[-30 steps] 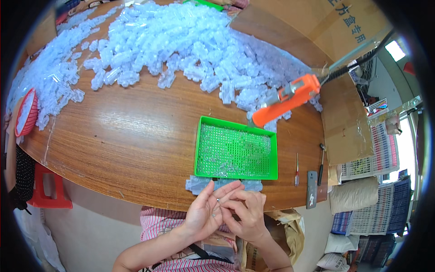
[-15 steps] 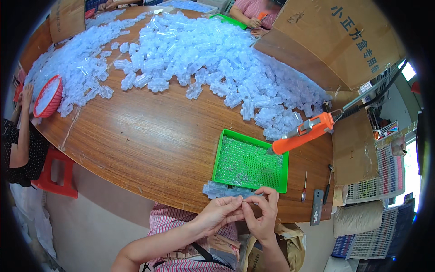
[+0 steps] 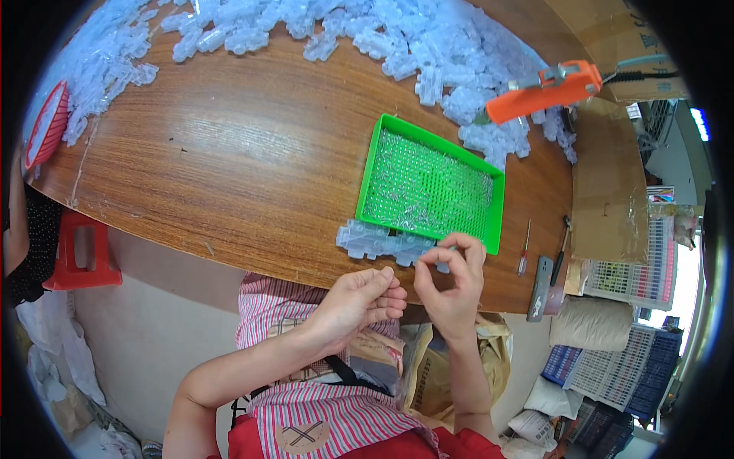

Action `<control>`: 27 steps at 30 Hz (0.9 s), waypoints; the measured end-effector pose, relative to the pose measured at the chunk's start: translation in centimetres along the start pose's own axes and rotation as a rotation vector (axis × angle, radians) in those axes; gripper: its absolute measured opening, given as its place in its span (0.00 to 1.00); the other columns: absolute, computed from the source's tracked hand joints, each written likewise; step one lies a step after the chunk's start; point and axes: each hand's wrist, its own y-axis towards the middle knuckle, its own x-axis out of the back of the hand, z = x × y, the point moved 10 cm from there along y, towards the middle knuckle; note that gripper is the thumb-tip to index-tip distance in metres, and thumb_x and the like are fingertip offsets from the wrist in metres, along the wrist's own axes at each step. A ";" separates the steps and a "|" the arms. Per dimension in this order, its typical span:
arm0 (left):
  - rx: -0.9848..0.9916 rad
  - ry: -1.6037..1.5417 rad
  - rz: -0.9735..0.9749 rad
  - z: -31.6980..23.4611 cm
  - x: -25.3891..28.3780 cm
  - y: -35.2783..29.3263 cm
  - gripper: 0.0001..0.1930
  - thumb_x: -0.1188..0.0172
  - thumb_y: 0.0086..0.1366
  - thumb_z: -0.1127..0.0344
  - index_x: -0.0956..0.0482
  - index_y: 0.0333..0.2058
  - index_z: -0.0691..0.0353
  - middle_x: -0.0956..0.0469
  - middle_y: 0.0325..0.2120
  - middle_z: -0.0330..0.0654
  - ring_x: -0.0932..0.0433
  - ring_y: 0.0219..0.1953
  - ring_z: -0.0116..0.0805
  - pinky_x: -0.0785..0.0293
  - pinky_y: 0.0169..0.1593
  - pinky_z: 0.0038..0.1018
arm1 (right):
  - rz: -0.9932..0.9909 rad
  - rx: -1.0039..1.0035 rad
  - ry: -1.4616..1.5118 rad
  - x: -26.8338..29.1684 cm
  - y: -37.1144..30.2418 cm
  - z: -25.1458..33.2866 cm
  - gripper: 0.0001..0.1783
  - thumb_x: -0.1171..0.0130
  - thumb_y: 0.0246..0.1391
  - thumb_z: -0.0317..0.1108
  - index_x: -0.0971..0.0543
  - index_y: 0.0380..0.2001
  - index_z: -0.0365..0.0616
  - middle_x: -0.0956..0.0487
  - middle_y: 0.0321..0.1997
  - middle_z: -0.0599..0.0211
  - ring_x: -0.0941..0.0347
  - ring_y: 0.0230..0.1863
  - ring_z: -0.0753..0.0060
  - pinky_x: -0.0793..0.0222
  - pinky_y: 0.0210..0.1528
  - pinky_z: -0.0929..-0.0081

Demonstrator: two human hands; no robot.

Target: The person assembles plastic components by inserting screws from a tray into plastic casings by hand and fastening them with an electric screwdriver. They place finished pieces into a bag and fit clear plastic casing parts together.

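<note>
Over the table's front edge, my left hand (image 3: 358, 307) is closed, its thumb pressed against curled fingers; anything held there is too small to make out. Just to its right, my right hand (image 3: 453, 289) pinches thumb and forefinger together, and I cannot make out what is between the tips. The hands are a short gap apart. Beyond them lies a green perforated tray (image 3: 498, 222) with many small silvery screws (image 3: 397, 195). Between tray and table edge sits a row of clear plastic pieces (image 3: 367, 240), partly hidden by my right hand.
An orange electric screwdriver (image 3: 543, 93) hangs over the right side. A heap of clear plastic pieces (image 3: 382, 38) covers the far table (image 3: 229, 153). At right lie a thin screwdriver (image 3: 524, 249), a grey phone-like slab (image 3: 540, 287) and a black-handled tool (image 3: 560, 252). A red basket (image 3: 50, 126) stands far left.
My hands have drawn apart; their fingertips met before. The view has tipped downward, so the table and tray sit higher in the picture and the people at the back are out of sight.
</note>
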 end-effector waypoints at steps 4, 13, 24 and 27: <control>-0.013 -0.012 -0.032 -0.4 1.0 -0.8 0.13 0.51 0.69 0.59 0.28 0.37 0.65 0.22 0.31 0.41 0.22 0.31 0.26 0.22 0.37 0.20 | 0.054 -0.005 -0.037 -1.9 -0.3 -1.2 0.09 0.34 0.36 0.26 0.22 0.25 0.48 0.32 0.38 0.66 0.40 0.39 0.64 0.43 0.41 0.70; -0.002 -0.021 -0.023 -0.9 1.2 -0.8 0.14 0.48 0.67 0.56 0.27 0.36 0.64 0.24 0.30 0.39 0.24 0.32 0.24 0.23 0.39 0.21 | 0.061 0.055 -0.074 -2.6 0.0 -0.7 0.08 0.34 0.38 0.27 0.21 0.27 0.48 0.32 0.39 0.66 0.40 0.38 0.63 0.45 0.41 0.68; -0.024 -0.013 -0.036 -1.3 0.9 -0.8 0.15 0.49 0.67 0.56 0.27 0.37 0.64 0.23 0.29 0.39 0.24 0.31 0.25 0.23 0.38 0.21 | 0.100 0.102 -0.136 -2.7 0.0 0.0 0.11 0.35 0.39 0.26 0.23 0.29 0.49 0.32 0.40 0.66 0.41 0.39 0.62 0.47 0.43 0.66; -0.008 -0.010 -0.044 -1.0 1.0 -0.8 0.14 0.49 0.68 0.57 0.27 0.37 0.64 0.23 0.30 0.39 0.24 0.31 0.25 0.23 0.38 0.21 | 0.137 0.075 -0.162 -2.9 -0.1 -0.1 0.08 0.36 0.40 0.28 0.23 0.27 0.48 0.33 0.41 0.65 0.42 0.39 0.64 0.46 0.44 0.68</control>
